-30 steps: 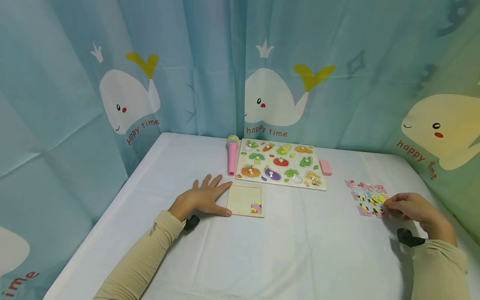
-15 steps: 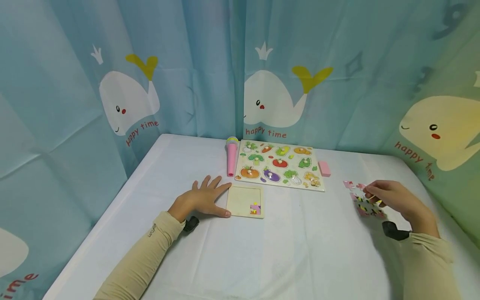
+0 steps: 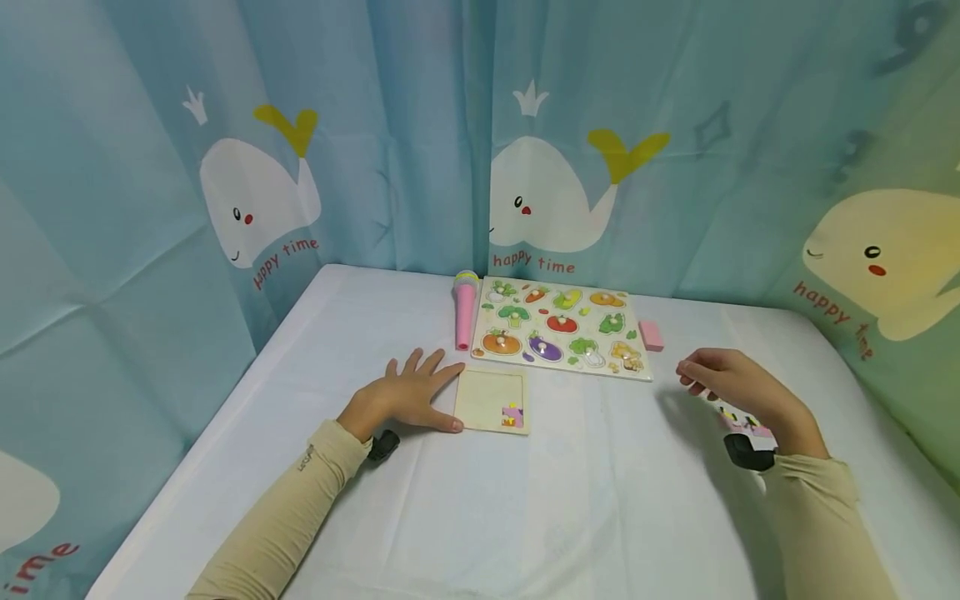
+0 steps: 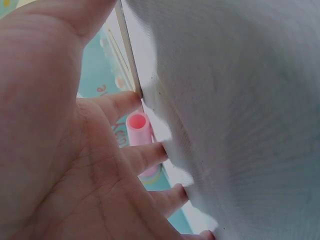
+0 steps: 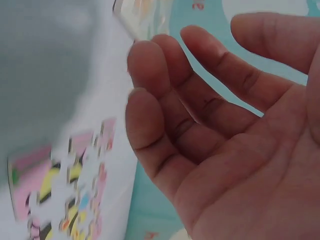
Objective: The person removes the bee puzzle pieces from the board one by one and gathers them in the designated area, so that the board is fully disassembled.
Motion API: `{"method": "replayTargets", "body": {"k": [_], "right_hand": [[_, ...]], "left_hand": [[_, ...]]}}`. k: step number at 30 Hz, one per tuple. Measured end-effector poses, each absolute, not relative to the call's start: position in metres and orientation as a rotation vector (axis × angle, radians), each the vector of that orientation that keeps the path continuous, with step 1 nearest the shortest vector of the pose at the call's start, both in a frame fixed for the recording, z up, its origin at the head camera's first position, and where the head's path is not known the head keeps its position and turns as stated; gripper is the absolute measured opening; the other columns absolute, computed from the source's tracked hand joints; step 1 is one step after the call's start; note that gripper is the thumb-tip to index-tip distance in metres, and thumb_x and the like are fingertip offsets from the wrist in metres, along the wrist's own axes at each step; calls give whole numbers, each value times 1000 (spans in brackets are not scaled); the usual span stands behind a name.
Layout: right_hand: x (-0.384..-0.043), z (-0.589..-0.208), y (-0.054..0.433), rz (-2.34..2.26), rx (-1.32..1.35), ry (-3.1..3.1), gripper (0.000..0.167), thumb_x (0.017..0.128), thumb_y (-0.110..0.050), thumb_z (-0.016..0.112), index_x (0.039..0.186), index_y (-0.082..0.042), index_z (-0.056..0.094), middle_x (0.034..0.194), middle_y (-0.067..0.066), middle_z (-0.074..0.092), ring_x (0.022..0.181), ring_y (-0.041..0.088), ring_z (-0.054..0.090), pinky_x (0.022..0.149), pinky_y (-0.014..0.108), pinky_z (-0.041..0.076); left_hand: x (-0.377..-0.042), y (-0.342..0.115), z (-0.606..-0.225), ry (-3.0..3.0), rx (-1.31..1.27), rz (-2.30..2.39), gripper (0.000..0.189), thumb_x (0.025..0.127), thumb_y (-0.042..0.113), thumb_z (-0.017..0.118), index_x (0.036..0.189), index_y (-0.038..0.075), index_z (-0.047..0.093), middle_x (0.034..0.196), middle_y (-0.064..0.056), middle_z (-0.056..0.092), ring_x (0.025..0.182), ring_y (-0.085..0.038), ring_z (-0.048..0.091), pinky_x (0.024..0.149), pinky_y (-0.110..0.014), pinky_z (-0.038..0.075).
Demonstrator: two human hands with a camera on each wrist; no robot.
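Observation:
My left hand (image 3: 412,396) lies with fingers spread at the left side of a small square wooden puzzle tray (image 3: 480,400), thumb and index fingertip against its edge. In the left wrist view the fingertips reach the white cloth beside the tray's edge (image 4: 131,55). A few joined jigsaw pieces (image 3: 513,415) sit in the tray's lower right corner. My right hand (image 3: 738,387) hovers over the table at the right, partly covering the loose pink and yellow jigsaw pieces (image 3: 731,418). In the right wrist view its fingers (image 5: 145,117) are loosely bent, thumb apart, with nothing visible between them.
A vegetable peg puzzle board (image 3: 555,367) lies behind the tray. To its left is a pink toy microphone (image 3: 465,317), to its right a pink block (image 3: 651,336). Blue curtains (image 3: 435,167) with whales stand around the white-covered table (image 3: 570,500).
My right hand has moved left, away from the right side of the loose jigsaw pieces, passing above them. My left hand and the tray stay in place.

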State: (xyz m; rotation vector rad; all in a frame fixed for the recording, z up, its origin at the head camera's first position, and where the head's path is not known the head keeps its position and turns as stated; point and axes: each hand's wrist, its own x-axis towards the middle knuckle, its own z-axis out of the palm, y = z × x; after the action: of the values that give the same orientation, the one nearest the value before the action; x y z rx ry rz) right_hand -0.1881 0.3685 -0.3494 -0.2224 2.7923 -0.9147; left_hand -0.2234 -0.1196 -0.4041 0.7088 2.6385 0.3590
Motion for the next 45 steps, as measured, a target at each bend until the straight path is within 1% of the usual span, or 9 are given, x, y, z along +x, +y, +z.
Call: {"method": "replayTargets", "body": {"k": [6, 11, 15, 23, 27, 35, 40, 42, 45], "right_hand": [[-188, -348, 344, -910, -297, 2804, 33, 114, -22, 53, 116, 6, 69, 103, 11, 71, 93, 24, 63, 77, 36, 55], [-188, -345, 319, -911, -367, 2806, 29, 112, -22, 56, 115, 3, 69, 99, 10, 70, 92, 25, 62, 79, 39, 51], [-193, -344, 295, -909, -476, 2805, 24, 111, -19, 60, 114, 3, 70, 97, 9, 70, 90, 27, 63, 78, 40, 51], [-207, -351, 244, -923, -636, 2768, 19, 108, -16, 63, 110, 1, 72, 92, 11, 70, 83, 22, 64, 74, 39, 53], [-212, -356, 223, -932, -716, 2747, 19, 107, -16, 64, 108, 1, 73, 94, 12, 71, 82, 20, 64, 73, 38, 53], [-213, -362, 189, -930, -823, 2704, 10, 104, -12, 68, 103, -3, 73, 89, 0, 68, 80, 19, 60, 70, 35, 51], [-213, -368, 176, -886, -887, 2687, 5, 101, -9, 72, 98, -5, 72, 88, -2, 66, 80, 16, 58, 70, 33, 50], [-214, -371, 172, -874, -908, 2668, 4, 100, -8, 73, 99, -4, 72, 89, -1, 66, 81, 15, 58, 71, 32, 50], [-215, -376, 167, -847, -895, 2638, 9, 99, -9, 76, 104, -1, 73, 92, -2, 66, 83, 13, 58, 75, 32, 51]], "left_hand": [[-225, -117, -401, 2637, 718, 347, 106, 91, 65, 76, 173, 22, 23, 178, -18, 7, 161, -49, -1, 121, -76, 4], [-226, -115, -400, 2638, 718, 339, 106, 91, 66, 75, 173, 22, 23, 178, -17, 7, 161, -49, -1, 121, -76, 5], [-227, -115, -399, 2645, 712, 330, 106, 91, 65, 75, 173, 22, 24, 178, -17, 8, 161, -49, 0, 121, -76, 6], [-225, -119, -402, 2642, 700, 335, 105, 92, 64, 76, 173, 21, 24, 178, -18, 8, 161, -50, 1, 120, -77, 6], [-224, -121, -402, 2650, 700, 338, 105, 92, 63, 76, 172, 20, 25, 178, -19, 10, 160, -51, 2, 119, -77, 7], [-224, -119, -406, 2647, 704, 323, 105, 92, 64, 76, 173, 22, 24, 178, -18, 9, 161, -49, 1, 120, -77, 6], [-224, -116, -404, 2654, 709, 332, 104, 92, 64, 76, 172, 21, 26, 178, -18, 10, 161, -50, 2, 120, -77, 7], [-223, -116, -405, 2655, 698, 327, 104, 92, 64, 76, 172, 22, 26, 178, -17, 10, 161, -49, 2, 120, -76, 7], [-222, -116, -407, 2662, 688, 329, 103, 91, 64, 77, 172, 22, 28, 178, -17, 12, 161, -49, 4, 120, -76, 9]]}}
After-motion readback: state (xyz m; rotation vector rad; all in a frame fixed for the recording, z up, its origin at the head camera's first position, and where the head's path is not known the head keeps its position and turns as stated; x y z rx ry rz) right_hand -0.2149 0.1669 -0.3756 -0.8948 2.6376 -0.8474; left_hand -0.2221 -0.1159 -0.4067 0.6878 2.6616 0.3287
